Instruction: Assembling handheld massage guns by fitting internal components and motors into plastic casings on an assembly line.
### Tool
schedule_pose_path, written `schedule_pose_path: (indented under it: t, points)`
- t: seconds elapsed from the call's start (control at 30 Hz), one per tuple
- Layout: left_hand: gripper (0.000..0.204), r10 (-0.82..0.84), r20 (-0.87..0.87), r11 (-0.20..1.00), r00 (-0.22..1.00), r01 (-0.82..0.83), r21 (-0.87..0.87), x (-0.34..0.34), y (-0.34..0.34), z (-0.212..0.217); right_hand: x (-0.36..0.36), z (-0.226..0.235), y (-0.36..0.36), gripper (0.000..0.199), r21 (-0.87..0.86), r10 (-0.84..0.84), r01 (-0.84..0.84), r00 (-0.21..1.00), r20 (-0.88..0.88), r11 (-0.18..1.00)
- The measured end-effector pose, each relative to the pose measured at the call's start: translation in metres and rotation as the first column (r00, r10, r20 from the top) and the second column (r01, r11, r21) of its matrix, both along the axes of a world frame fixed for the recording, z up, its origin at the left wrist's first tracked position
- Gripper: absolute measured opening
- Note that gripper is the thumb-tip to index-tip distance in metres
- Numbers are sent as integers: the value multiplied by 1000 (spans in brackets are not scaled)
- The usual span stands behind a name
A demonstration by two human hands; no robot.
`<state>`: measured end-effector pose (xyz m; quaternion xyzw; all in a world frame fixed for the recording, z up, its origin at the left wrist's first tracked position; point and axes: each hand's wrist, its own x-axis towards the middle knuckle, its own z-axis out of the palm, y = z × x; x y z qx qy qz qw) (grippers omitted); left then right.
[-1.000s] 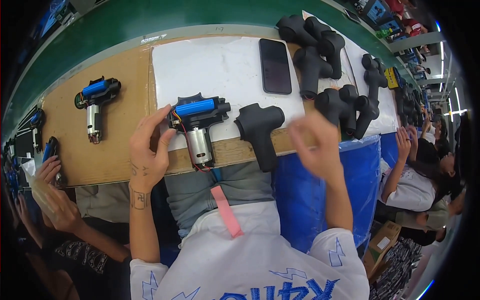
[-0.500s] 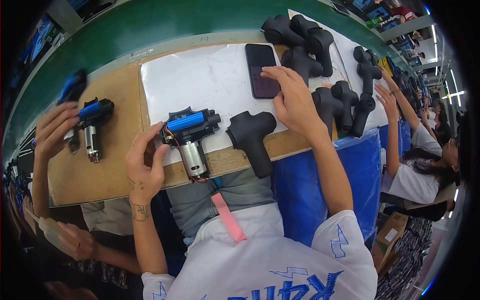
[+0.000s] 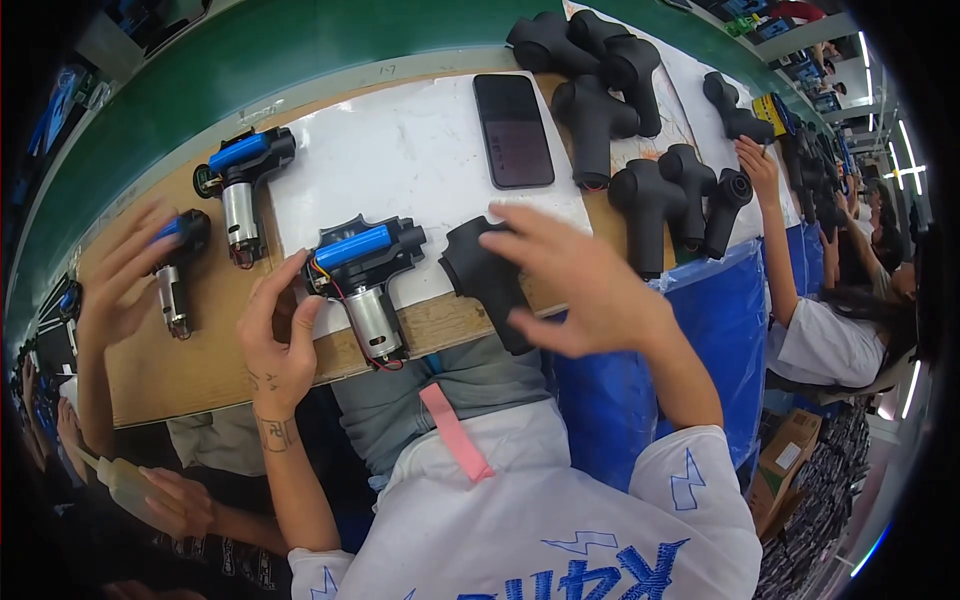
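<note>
An opened massage gun half-shell lies on the white sheet before me, showing a blue battery and a silver motor with thin wires. My left hand rests at its left end, index fingertip touching the housing edge, thumb apart, not gripping it. Right of it lies a black massage gun shell, T-shaped, partly hidden by my right hand. That hand is open, fingers spread and slightly blurred, reaching over the shell; whether it touches is unclear.
A dark phone lies on the white sheet. Several black massage gun shells stand to the right. At left, another opened massage gun sits on the brown board, near a co-worker's blurred hand. Another person's hand is at far right.
My right hand has moved from the phone down toward the black shell. At left, the co-worker's hand has left an opened massage gun on the board beside the white sheet.
</note>
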<state>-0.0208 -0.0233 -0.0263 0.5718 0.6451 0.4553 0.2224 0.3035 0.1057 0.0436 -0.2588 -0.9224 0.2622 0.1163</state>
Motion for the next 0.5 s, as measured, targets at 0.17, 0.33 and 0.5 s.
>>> schedule_pose_path:
  t: [0.17,0.33,0.5]
  points:
    - [41,-3,-6,1000,1000,3,5,2,1,0,-10,7,-25,111,78,46,-74,947,317,994]
    - [43,-28,-12,999,1000,28,17,0,-2,1,-16,7,-22,124,112,55,-111,908,415,988]
    - [46,8,69,996,998,-2,-91,-5,-5,2,-20,-3,-11,124,25,102,-114,956,275,993]
